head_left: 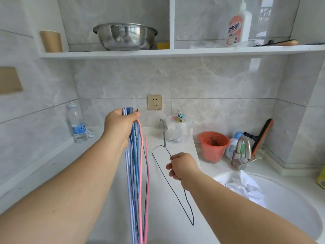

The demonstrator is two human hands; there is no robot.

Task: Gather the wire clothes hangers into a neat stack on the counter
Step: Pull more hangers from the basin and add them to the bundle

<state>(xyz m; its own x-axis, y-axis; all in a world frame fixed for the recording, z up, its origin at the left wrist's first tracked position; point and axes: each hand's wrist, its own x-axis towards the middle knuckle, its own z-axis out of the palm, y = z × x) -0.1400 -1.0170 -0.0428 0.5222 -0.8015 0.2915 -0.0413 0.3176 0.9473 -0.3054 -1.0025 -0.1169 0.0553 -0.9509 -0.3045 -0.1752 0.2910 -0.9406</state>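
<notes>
My left hand (119, 125) is raised above the white counter (98, 173) and grips the hooks of a bundle of wire hangers (136, 182), blue, lilac, pink and dark ones, which hang edge-on toward me. To the right, my right hand (181, 166) pinches one shoulder of a single dark blue wire hanger (162, 166). That hanger is held above the counter with its hook (162, 121) pointing at the back wall. The two hands are apart, and the single hanger does not touch the bundle.
A water bottle (77, 124) stands at the back left. A clear tub with binder clips (178, 129), an orange cup (213, 147), a tap (241, 152) and a squeegee (262, 136) stand at the back right. A sink (281, 208) holding white cloth lies to the right.
</notes>
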